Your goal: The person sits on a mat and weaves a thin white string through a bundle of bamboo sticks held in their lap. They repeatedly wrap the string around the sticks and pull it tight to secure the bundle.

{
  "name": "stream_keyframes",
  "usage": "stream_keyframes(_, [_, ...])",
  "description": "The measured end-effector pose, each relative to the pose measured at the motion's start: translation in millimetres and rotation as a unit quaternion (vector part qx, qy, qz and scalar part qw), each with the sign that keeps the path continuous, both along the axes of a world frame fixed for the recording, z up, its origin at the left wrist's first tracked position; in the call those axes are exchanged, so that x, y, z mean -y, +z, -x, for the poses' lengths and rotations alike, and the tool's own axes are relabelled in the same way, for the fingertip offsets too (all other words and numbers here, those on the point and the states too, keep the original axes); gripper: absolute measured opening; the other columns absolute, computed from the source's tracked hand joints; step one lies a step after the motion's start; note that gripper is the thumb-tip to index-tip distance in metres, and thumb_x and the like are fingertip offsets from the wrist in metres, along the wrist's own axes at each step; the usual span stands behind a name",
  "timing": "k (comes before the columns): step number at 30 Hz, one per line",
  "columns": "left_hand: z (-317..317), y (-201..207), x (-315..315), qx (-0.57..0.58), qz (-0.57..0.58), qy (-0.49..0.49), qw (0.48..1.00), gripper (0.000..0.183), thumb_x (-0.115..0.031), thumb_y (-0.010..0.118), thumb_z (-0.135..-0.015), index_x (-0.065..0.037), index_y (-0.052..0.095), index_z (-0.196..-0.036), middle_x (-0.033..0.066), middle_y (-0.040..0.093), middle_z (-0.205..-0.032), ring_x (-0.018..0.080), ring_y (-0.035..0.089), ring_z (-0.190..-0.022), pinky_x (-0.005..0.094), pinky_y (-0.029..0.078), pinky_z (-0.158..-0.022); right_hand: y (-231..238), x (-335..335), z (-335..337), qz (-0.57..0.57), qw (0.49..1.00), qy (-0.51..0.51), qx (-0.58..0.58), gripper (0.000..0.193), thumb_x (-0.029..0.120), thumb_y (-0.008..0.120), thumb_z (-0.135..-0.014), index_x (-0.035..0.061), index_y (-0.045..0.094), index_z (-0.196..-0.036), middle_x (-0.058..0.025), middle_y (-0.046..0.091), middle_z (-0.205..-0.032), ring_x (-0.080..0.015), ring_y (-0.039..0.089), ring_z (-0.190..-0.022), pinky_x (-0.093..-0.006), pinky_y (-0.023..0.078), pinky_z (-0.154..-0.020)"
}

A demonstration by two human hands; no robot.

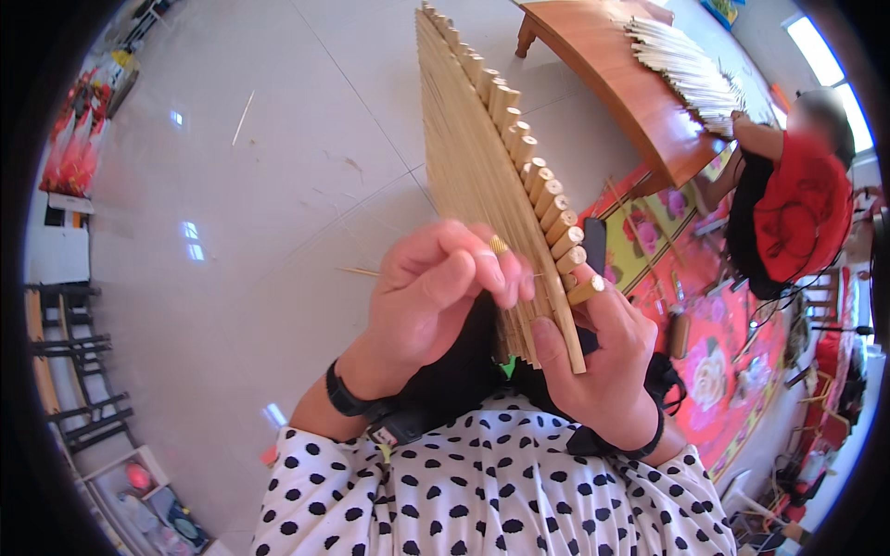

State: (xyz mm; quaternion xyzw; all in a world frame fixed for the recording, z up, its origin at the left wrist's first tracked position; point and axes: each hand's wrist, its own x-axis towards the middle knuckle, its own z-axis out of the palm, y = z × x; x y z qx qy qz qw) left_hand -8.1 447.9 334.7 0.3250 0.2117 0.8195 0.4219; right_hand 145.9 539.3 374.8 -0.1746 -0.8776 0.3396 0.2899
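Note:
A long panel of pale stalks (477,176) laid side by side stands on edge in front of me, its far end reaching the top of the view. Along its right side sticks out a row of round cut stalk ends (553,204). My right hand (607,357) grips the near end, thumb on the outer stalk and fingers behind, by the last short stalk end (585,290). Close to the panel's left face, my left hand (431,283) has its fingers pinched together. A yellow ring-like band (499,245) circles one finger. Whatever the pinch holds is too small to make out.
At the upper right, a wooden table (603,56) carries a heap of pale stalks (686,74). Beside it sits a person in red (802,218). A flowered mat (709,371) covers the floor at right. Shelving (79,361) lines the left; loose stalk bits (243,119) lie on the tiles.

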Motion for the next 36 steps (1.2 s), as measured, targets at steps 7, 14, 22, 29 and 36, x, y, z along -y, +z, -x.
stream_keyframes(7, [9, 13, 19, -0.010, 0.025, -0.010, 1.000, 0.019, -0.014, 0.054, -0.100, 0.000, 0.065, -0.093, 0.0085, 0.064, -0.086, 0.0168, 0.059, -0.079, 0.0298, 0.047, -0.075, 29, -4, 1, 0.075, 0.993, -0.004, 0.097, 0.043, 0.011, 0.076, -0.076, -0.0136, 0.059, -0.107, -0.0192, 0.069, -0.086, -0.0256, 0.072, -0.075, -0.0301, 0.059, -0.067])
stream_keyframes(14, [1, 49, 20, -0.528, 0.241, 0.184, 0.794, 0.018, 0.002, 0.065, -0.085, 0.004, 0.062, -0.102, 0.0114, 0.060, -0.086, 0.0267, 0.064, -0.074, 0.0332, 0.053, -0.067, 59, -16, 21, 0.054, 0.971, -0.001, 0.235, 0.026, 0.018, 0.072, -0.081, -0.0064, 0.064, -0.085, -0.0138, 0.065, -0.063, -0.0261, 0.070, -0.059, -0.0315, 0.054, -0.056])
stream_keyframes(22, [-2, 61, 14, -0.646, 0.311, 0.125, 0.686, 0.007, -0.004, 0.064, -0.079, 0.000, 0.059, -0.083, 0.0123, 0.054, -0.079, 0.0337, 0.063, -0.073, 0.0415, 0.052, -0.063, 53, -13, 28, -0.020, 0.972, -0.037, 0.233, 0.022, 0.016, 0.071, -0.079, -0.0035, 0.062, -0.076, -0.0178, 0.062, -0.060, -0.0310, 0.064, -0.052, -0.0358, 0.048, -0.050])
stream_keyframes(29, [32, 38, -1, -0.352, 0.268, -0.107, 0.890, 0.021, -0.012, 0.060, -0.086, 0.003, 0.058, -0.071, -0.0006, 0.044, -0.063, 0.0058, 0.040, -0.062, 0.0266, 0.033, -0.054, 57, -7, 28, 0.070, 0.962, -0.050, 0.259, 0.021, 0.015, 0.072, -0.082, -0.0038, 0.062, -0.078, -0.0157, 0.064, -0.061, -0.0244, 0.067, -0.053, -0.0323, 0.049, -0.050])
stream_keyframes(36, [15, 13, -2, -0.199, 0.194, -0.063, 0.959, 0.026, -0.011, 0.060, -0.086, 0.000, 0.048, -0.065, -0.0007, 0.041, -0.064, 0.0065, 0.037, -0.060, 0.0272, 0.031, -0.055, 58, -4, 25, 0.145, 0.962, -0.048, 0.227, 0.013, 0.006, 0.071, -0.083, -0.0052, 0.064, -0.085, -0.0109, 0.066, -0.065, -0.0121, 0.067, -0.058, -0.0258, 0.052, -0.053])
